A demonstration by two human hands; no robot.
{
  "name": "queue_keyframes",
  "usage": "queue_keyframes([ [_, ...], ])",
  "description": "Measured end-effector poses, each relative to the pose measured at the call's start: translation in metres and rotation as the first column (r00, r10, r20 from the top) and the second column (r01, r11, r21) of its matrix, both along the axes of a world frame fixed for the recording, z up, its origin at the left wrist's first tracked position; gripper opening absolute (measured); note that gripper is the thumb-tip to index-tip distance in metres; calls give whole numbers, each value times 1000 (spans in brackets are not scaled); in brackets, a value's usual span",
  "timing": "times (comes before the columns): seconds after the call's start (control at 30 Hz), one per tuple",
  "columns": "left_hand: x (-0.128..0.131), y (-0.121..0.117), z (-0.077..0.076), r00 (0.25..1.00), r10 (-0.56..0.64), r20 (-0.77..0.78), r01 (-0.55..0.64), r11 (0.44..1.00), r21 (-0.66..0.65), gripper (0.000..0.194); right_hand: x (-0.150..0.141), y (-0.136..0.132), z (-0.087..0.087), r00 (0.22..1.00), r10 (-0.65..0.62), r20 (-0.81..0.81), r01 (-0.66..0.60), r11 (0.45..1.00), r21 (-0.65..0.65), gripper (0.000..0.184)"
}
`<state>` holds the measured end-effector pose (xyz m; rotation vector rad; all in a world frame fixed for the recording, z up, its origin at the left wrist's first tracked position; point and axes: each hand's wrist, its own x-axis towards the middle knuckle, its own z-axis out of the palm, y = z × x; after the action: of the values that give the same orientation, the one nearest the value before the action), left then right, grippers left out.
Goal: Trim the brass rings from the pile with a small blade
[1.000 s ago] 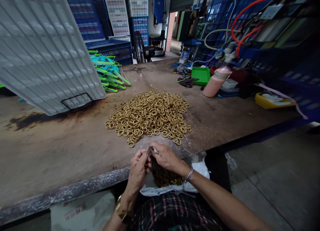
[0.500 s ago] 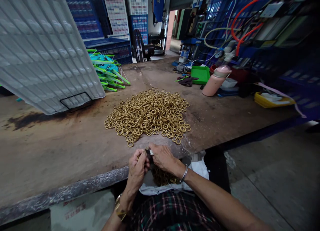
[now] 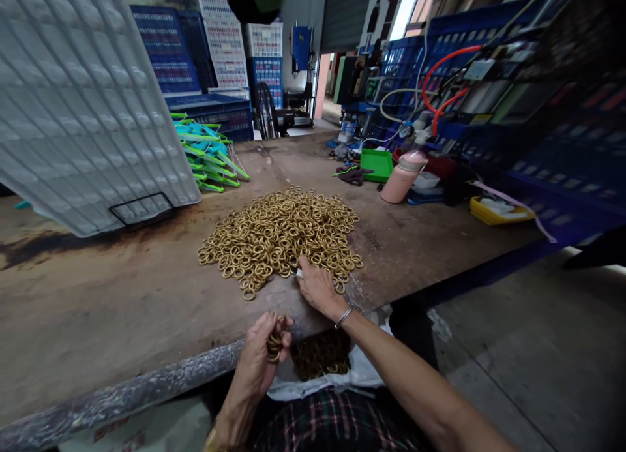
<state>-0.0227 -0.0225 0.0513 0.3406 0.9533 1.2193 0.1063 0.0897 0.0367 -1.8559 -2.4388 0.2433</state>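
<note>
My left hand (image 3: 257,351) is curled around several brass-coloured rings (image 3: 274,345), just over the table's front edge. Farther forward, my right hand (image 3: 319,289) reaches to the near side of a heap of the same rings (image 3: 286,230). Between its fingers is a small black-and-white tool (image 3: 297,271), whose exact kind I cannot make out; its tip is at the rings. In my lap, below the table edge, an open white bag (image 3: 366,368) holds more rings (image 3: 320,355), partly shaded.
A large pale ribbed plastic container (image 3: 98,113) stands tilted on the left, with green and turquoise pieces (image 3: 210,155) behind it. On the right are a pink bottle (image 3: 402,179), a green tray (image 3: 376,165), a yellow tray (image 3: 499,212) and a machine with red hoses (image 3: 450,54).
My right hand has moved forward, away from my left hand, to the heap with the small tool. My left hand has turned, showing the rings in it. The view has tilted up slightly.
</note>
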Motion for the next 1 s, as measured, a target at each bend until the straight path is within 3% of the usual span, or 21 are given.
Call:
queue_keyframes([
  [0.3, -7, 6, -4, 963, 28, 268, -5, 996, -84, 26, 1, 7, -2, 1000, -1, -31, 2, 999, 47, 22],
  [0.43, -9, 9, -5, 955, 46, 294, -16, 995, -101, 27, 5, 9, -3, 998, 28, -61, -25, 998, 53, 20],
  [0.6, -5, 11, -3, 991, 77, 106, -78, 997, 3, 28, 8, -2, -1, 963, 152, -222, -146, 988, 44, 19],
  [0.77, 1, 13, -3, 963, 151, -224, -142, 988, 56, 41, 4, -29, 9, 819, 292, -494, -322, 946, 24, 10],
  [0.9, 0, 12, -9, 922, 100, -373, -79, 994, 71, 39, -1, -42, 17, 669, 273, -692, -396, 918, -21, 9],
  [1.0, -1, 11, -12, 904, 95, -417, -68, 995, 79, 36, -5, -44, 18, 584, 171, -794, -396, 913, -94, 15],
])
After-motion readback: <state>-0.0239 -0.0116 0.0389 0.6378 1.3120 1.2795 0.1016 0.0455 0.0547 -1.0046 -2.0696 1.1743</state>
